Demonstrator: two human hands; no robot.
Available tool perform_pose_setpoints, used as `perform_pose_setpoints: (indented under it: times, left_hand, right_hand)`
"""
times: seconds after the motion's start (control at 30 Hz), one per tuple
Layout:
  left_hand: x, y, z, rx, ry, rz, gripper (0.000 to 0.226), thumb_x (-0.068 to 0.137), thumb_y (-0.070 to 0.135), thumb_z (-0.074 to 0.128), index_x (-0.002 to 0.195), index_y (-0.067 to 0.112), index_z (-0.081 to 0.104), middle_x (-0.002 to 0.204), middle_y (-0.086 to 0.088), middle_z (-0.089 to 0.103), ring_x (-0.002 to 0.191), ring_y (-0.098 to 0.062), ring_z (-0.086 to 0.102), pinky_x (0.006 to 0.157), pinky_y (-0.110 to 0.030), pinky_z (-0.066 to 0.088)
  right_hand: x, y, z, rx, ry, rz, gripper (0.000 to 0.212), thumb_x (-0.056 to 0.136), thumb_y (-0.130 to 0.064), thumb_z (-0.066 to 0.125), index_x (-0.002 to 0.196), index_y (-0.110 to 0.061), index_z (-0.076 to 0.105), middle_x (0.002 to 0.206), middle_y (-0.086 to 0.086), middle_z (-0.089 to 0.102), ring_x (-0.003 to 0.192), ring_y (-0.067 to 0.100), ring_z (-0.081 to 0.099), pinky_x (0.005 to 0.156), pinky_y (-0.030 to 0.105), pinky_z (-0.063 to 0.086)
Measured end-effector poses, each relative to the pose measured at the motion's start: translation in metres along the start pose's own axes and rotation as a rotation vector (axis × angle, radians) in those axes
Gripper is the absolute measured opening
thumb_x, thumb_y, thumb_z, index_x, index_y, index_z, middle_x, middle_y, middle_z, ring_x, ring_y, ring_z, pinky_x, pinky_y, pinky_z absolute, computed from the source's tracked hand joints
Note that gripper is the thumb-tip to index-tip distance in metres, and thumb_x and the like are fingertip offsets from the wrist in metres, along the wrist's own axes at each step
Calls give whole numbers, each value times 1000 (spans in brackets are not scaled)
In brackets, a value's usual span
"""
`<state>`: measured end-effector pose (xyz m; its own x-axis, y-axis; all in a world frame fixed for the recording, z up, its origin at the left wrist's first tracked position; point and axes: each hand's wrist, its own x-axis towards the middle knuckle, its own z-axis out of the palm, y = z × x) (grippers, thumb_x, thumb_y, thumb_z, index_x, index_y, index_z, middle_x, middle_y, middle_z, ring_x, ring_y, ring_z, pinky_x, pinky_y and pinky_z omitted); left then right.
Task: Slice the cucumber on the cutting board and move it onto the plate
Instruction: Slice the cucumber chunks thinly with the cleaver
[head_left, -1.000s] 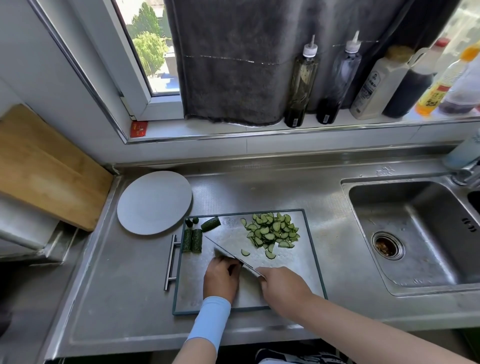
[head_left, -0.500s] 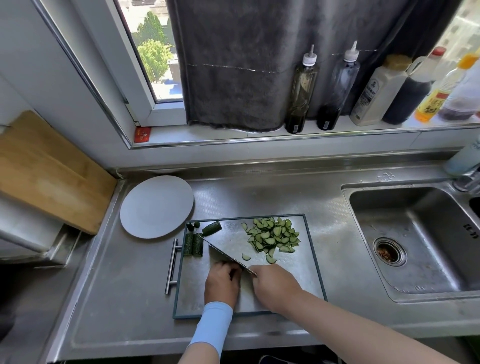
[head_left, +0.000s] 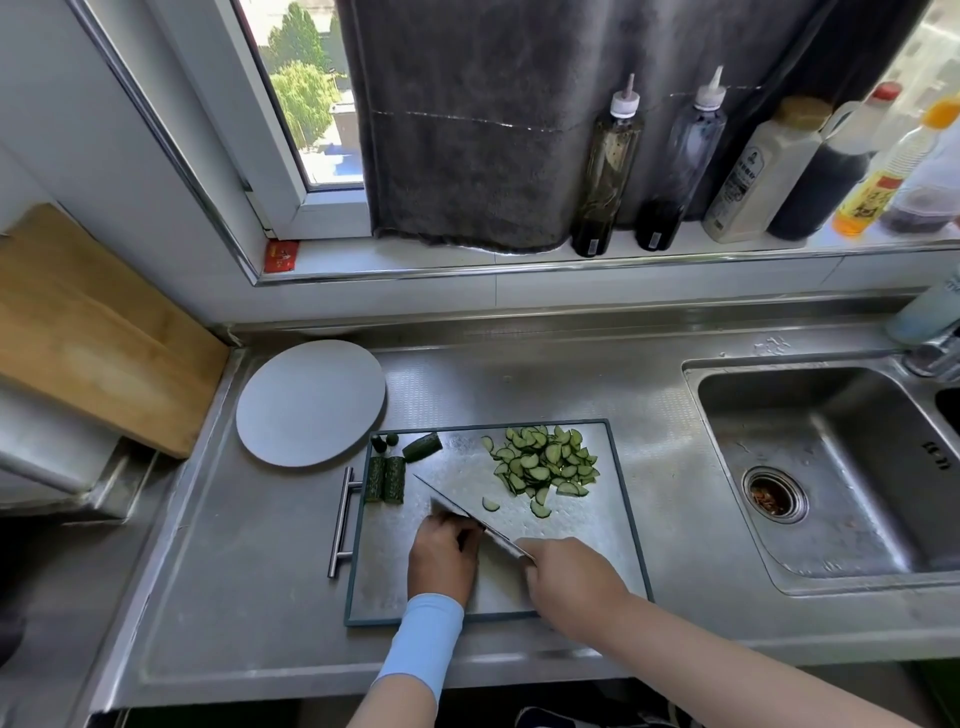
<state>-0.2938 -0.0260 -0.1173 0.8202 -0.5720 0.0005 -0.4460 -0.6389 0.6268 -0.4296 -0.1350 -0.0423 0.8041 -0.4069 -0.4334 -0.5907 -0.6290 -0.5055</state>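
A steel cutting board (head_left: 587, 561) with a dark rim lies on the counter. A pile of half-moon cucumber slices (head_left: 545, 465) sits at its far right. Uncut cucumber pieces (head_left: 385, 479) lie at the board's far left corner, with one short chunk (head_left: 422, 447) and small end bits beside them. My right hand (head_left: 571, 577) grips a knife (head_left: 462, 512) whose blade points up-left across the board. My left hand (head_left: 441, 558), fingers curled, sits against the blade's left side; whatever it holds down is hidden under it. The grey round plate (head_left: 310, 402) lies bare, left of the board.
A steel sink (head_left: 831, 467) lies to the right. Several bottles (head_left: 605, 171) stand on the window ledge behind. A wooden board (head_left: 93, 332) leans at the far left. A bar handle (head_left: 340, 519) sticks out from the cutting board's left edge.
Both hands and the knife stay in nearly the same place on the board, with small chopping movements. The pile of slices looks the same.
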Motion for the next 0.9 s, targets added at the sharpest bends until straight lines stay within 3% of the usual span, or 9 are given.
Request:
perform_pose_setpoints:
  times: [0.1,0.23,0.4,0.63,0.73,0.9]
  left_hand:
    - [0,-3,2,-4,7,0,7,75,10,77,79,16,75,83,-7,67,81,-27,60,71,-20,37]
    - [-2,-3,3,3,12,17,12,69,8,82,74,14,74,76,-6,64,74,-27,61,67,-12,29]
    - [-5,-5,4,19,18,65,18,66,2,81,76,15,74,77,-4,65,77,-27,62,72,-14,33]
    - [-4,1,0,30,17,58,17,65,1,82,73,14,73,72,-4,64,73,-28,62,70,-18,37]
    - [-2,1,-1,53,-28,6,8,75,9,76,80,15,75,80,-7,66,81,-28,61,74,-27,44]
    - [-1,4,-5,66,-29,25,8,73,8,78,75,15,75,81,-9,68,80,-29,62,71,-24,42]
  right_hand:
    - [3,-2,1,13,-7,13,17,90,-16,39,82,-25,51,66,-7,49,68,21,47,51,25,29]
    - [14,-9,0,27,-41,59,21,88,-14,39,72,-24,46,69,-5,52,72,24,52,54,30,34]
    - [24,-16,1,5,-41,68,22,86,-13,38,87,-22,59,80,1,62,79,27,57,62,32,43]
    - [22,-16,0,1,-20,37,21,92,-19,38,87,-20,58,83,2,62,80,28,57,66,34,46]
    - [15,-12,1,-13,7,11,18,93,-22,38,87,-20,54,78,0,59,76,28,55,63,35,45]
    - [5,-2,2,-21,21,-13,15,91,-24,38,86,-22,52,74,-2,58,72,25,55,56,34,40]
